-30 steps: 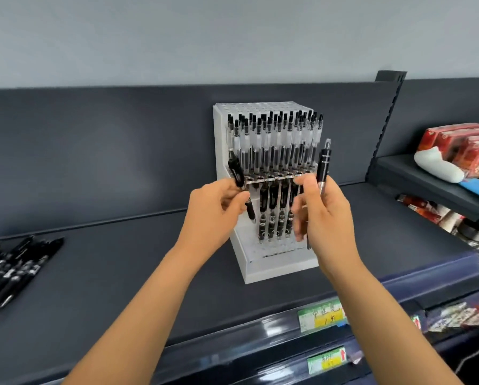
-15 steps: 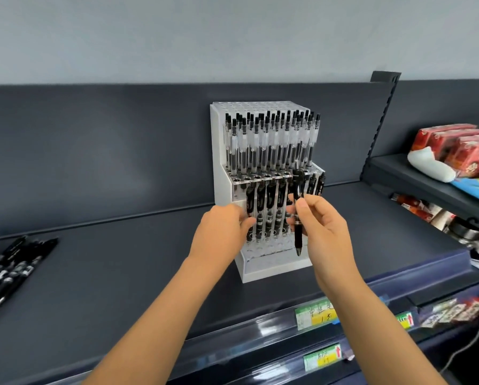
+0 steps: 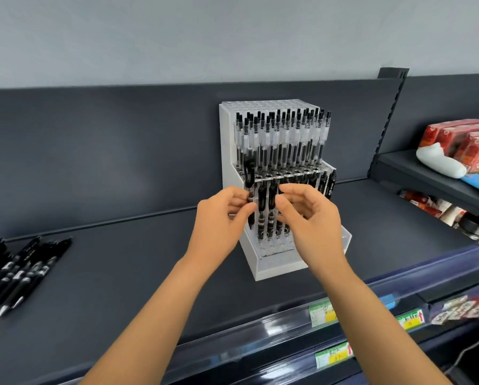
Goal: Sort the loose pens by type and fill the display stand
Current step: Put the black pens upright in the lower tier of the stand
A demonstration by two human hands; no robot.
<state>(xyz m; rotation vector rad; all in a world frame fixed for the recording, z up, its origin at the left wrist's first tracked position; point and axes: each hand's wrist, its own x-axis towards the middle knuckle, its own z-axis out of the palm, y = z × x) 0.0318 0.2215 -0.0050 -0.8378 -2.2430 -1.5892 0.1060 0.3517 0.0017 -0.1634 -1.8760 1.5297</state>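
Observation:
A white display stand (image 3: 228, 151) sits on the dark shelf (image 3: 121, 273). Its upper tier is packed with clear-barrelled pens (image 3: 282, 140); several black pens (image 3: 262, 202) stand in the lower tier. My left hand (image 3: 219, 220) pinches one black pen (image 3: 249, 182) upright at the left end of the lower tier, tip down. My right hand (image 3: 310, 218) hovers in front of the lower tier with fingers apart and nothing seen in it, hiding some pens behind it. A pile of loose black pens (image 3: 19, 270) lies at the far left of the shelf.
A side shelf on the right carries red packs (image 3: 463, 143) and a white bundle (image 3: 438, 162). Price tags (image 3: 324, 314) sit in the clear strip along the shelf's front edge. More packaged goods (image 3: 463, 308) lie lower right.
My right hand brought its black pen down to the lower tier and no longer holds it. My left hand shifted its pen toward the left end of that tier.

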